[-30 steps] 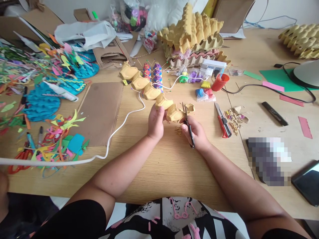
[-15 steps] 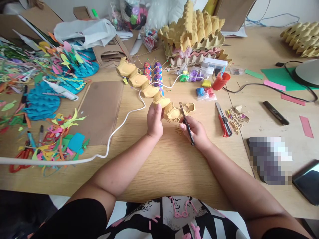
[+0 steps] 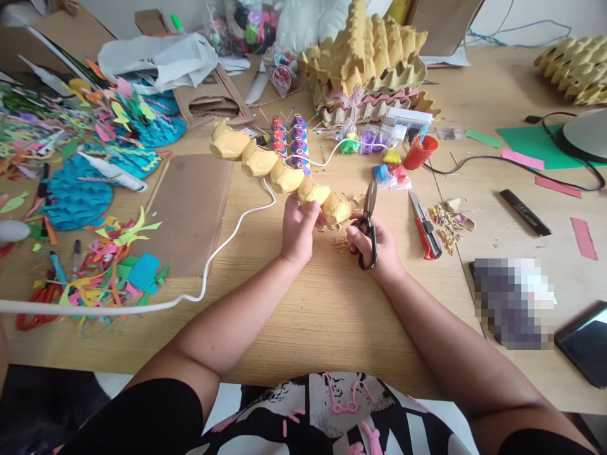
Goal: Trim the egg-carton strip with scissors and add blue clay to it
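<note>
A strip of yellow egg carton cups (image 3: pixel 287 177) slants across the middle of the head view, its near end lowest. My left hand (image 3: pixel 300 232) is closed on it, thumb on top, close to that near end. In my right hand (image 3: pixel 382 248) are black-handled scissors (image 3: pixel 367 230), their blades pointing up and away, just right of the last cup. Small yellow scraps lie on the table beneath the near end. Behind the strip stand a red painted cup row (image 3: pixel 278 134) and a purple-blue one (image 3: pixel 298 142), both with thin pins sticking out.
A red box cutter (image 3: pixel 425 227) lies right of my right hand, beside carton scraps (image 3: pixel 453 224). A white cable (image 3: pixel 208 268) crosses the table at left, over brown cardboard (image 3: pixel 192 215). Stacked egg trays (image 3: pixel 365 63) and a red cup (image 3: pixel 421 153) stand behind. Paper cuttings (image 3: pixel 123 265) cover the left.
The carton strip has rolled in my left hand, showing more of its cups' sides. The scissors have turned in my right hand, blades now more upright and handle loops in view.
</note>
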The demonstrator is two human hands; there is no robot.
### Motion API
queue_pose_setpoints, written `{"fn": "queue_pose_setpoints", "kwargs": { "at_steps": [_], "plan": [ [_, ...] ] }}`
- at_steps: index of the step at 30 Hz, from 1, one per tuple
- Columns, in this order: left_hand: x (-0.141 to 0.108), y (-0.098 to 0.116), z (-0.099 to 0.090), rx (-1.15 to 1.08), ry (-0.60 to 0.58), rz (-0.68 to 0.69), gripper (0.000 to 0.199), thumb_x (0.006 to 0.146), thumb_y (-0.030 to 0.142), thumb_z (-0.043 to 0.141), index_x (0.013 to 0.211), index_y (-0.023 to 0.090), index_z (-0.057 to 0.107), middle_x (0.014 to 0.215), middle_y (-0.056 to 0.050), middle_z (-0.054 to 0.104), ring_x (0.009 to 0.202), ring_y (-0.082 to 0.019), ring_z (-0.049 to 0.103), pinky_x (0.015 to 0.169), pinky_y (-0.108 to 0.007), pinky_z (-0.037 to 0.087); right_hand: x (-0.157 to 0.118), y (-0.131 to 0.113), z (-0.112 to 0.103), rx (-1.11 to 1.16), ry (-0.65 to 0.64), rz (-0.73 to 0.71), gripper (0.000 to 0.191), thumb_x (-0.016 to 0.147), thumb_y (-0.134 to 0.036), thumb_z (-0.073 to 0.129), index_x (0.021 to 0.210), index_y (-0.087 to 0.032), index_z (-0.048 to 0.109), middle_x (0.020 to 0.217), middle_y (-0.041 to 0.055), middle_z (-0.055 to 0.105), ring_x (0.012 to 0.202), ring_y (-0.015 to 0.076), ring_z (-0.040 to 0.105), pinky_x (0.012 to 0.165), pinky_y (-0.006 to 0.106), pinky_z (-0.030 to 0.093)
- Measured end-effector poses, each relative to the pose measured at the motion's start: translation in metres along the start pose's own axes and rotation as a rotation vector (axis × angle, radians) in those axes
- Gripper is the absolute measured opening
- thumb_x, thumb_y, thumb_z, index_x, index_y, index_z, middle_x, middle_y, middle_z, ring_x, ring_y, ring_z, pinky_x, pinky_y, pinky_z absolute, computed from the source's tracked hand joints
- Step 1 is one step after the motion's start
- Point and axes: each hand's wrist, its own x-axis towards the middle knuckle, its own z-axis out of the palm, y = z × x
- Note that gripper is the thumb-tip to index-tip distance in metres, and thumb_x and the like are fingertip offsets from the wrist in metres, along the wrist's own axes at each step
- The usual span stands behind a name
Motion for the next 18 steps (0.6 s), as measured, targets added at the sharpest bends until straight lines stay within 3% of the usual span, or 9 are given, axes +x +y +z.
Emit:
{"fn": "queue_pose_setpoints", "kwargs": {
  "at_steps": [9,14,18],
  "plan": [
    [-0.004,-0.003,0.001,0.008,-0.087,-0.058,0.072,0.075,0.085,0.083,0.109,0.026,0.06,0.091,-0.001,0.072,0.072,-0.015,0.069,0.06,-0.028,0.045,0.004,0.004,-0.003,0.078,-0.069,-0.042,0.052,0.096,-0.066,0.076,0.072,-0.024,0.058,0.058,-0.0025,0.055,0.053,0.0132,0.05,0.054,0.03,0.042],
    [-0.002,-0.005,0.0,-0.091,-0.143,-0.21,0.076,0.079,0.092,0.072,0.11,0.024,0.064,0.084,-0.004,0.075,0.089,-0.025,0.079,0.063,-0.03,0.047,0.01,0.004,-0.005,0.267,-0.064,0.042,0.058,0.085,-0.071,0.083,0.068,-0.025,0.052,0.054,-0.0056,0.043,0.047,0.0111,0.039,0.047,0.029,0.033],
    [0.002,-0.004,0.001,-0.165,-0.144,-0.309,0.078,0.076,0.092,0.073,0.11,0.022,0.067,0.088,-0.006,0.079,0.094,-0.026,0.079,0.062,-0.029,0.049,0.011,-0.008,-0.007,0.324,-0.134,0.109,0.062,0.082,-0.069,0.084,0.061,-0.025,0.046,0.051,-0.0069,0.034,0.046,0.0098,0.033,0.046,0.029,0.029]
  ]
}}
